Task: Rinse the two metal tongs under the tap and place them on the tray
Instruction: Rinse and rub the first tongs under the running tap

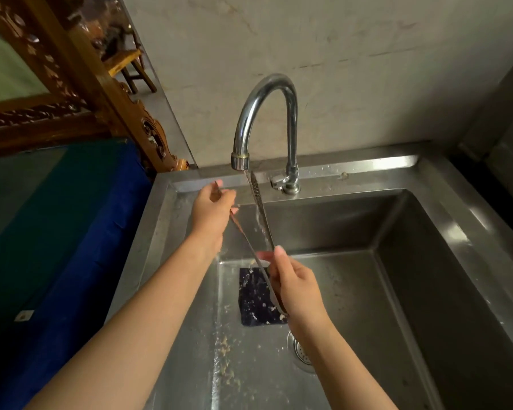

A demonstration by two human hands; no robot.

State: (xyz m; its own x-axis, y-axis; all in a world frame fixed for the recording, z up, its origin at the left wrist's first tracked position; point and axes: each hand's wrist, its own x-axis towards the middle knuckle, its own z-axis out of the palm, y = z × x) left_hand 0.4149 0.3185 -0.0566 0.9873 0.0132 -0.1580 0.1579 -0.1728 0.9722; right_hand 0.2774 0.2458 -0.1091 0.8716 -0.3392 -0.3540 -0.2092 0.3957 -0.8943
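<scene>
Both forearms reach forward over the steel sink [397, 261]. The left hand [212, 213] is raised near the back rim, wrist bent, its fingers curled shut around the tip of one arm of a pair of metal tongs [261, 214]. The right hand [296, 287] sits lower and nearer the person, above a dark square mat [253, 303] on the sink floor; its thumb and fingers are closed on the hinged end of the tongs, the forefinger stretched up along the metal.

From that grip the tongs spread in a V. One arm runs up to the left hand, its tip hidden inside the curled fingers. The other arm, dimpled near the tip, rises to just below the spout of the curved tap [264, 113], where a thin stream of water [247, 180] runs down it.

The hinge itself is mostly covered by the right palm. The drain [301, 349] is partly hidden behind the right wrist. Only one pair of tongs can be made out. Pale specks of residue [225, 350] lie scattered on the sink floor.
</scene>
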